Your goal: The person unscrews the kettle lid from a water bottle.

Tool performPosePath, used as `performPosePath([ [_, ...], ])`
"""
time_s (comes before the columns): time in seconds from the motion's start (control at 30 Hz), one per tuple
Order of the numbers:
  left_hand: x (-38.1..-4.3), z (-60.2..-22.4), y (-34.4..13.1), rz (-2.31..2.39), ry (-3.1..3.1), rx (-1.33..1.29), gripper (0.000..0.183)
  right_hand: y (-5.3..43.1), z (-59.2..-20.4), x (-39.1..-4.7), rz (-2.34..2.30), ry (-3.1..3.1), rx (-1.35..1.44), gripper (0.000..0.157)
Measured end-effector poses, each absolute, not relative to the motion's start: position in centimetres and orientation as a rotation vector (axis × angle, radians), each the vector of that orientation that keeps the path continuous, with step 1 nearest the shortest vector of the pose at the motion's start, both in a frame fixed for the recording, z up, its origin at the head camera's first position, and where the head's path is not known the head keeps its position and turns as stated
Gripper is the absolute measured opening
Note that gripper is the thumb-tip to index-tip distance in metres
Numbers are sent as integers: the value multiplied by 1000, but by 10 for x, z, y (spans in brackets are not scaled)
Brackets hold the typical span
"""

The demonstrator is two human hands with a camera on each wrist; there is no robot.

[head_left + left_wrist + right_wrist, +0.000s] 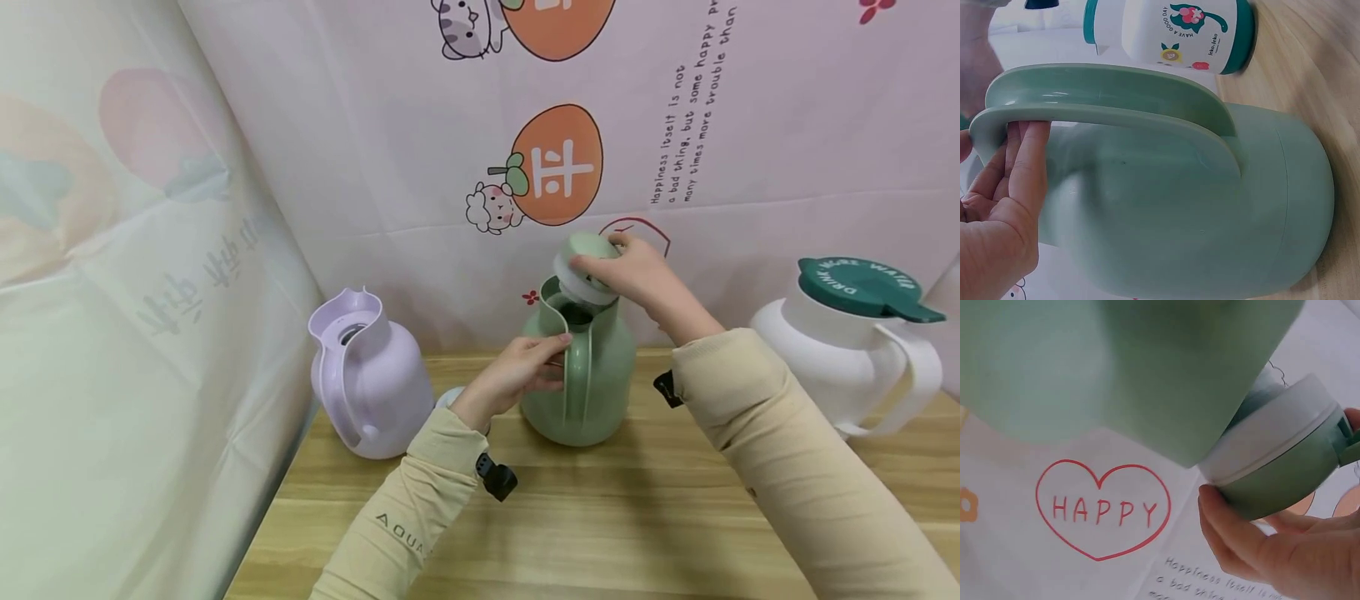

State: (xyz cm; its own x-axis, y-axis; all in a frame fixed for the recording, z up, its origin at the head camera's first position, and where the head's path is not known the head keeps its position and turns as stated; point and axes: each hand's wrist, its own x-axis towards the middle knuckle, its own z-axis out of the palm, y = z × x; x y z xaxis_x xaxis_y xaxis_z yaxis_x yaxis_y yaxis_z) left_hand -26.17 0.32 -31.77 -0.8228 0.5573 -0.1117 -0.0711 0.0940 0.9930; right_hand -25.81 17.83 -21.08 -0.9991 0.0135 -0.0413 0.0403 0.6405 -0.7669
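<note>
A pale green thermos jug (611,379) stands upright on the wooden table, its mouth uncovered. My left hand (516,373) grips the upper part of its handle (577,375). In the left wrist view, the fingers of that hand (1007,194) pass under the handle, with the thumb on the other side. Just over the jug's mouth, my right hand (637,268) holds a green-and-white stopper lid (588,246) by its sides, tilted. The right wrist view shows the lid (1272,469) close against the jug's rim; whether they touch I cannot tell.
To the left stands a lilac jug (390,375) with its top uncovered. A white jug (806,342) with a dark green lid (858,287) is at the right. Behind my left wrist a small pale round object (448,398) is partly hidden. A printed cloth (390,167) hangs behind the table.
</note>
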Motion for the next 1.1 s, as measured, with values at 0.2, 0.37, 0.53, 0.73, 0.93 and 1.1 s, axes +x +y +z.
performPosePath([
  [0.2, -261, -318, 4, 1777, 1923, 496, 43, 201, -216, -251, -1529, 2639, 142, 105],
  [0.37, -261, -318, 5, 1790, 1917, 487, 43, 217, -221, -248, -1675, 2569, 57, 101],
  [0.53, -262, -320, 5, 1789, 1920, 494, 43, 229, -228, -247, -1711, 2524, -26, 90],
  [0.73, -263, -321, 4, 1790, 1913, 502, 43, 243, -241, -244, -1730, 2535, -84, 79],
  [0.93, -263, -321, 4, 1790, 1919, 506, 43, 255, -253, -241, -1689, 2560, -38, 79],
  [1.1, -262, -320, 4, 1788, 1920, 497, 43, 265, -266, -239, -1681, 2513, 9, 82],
])
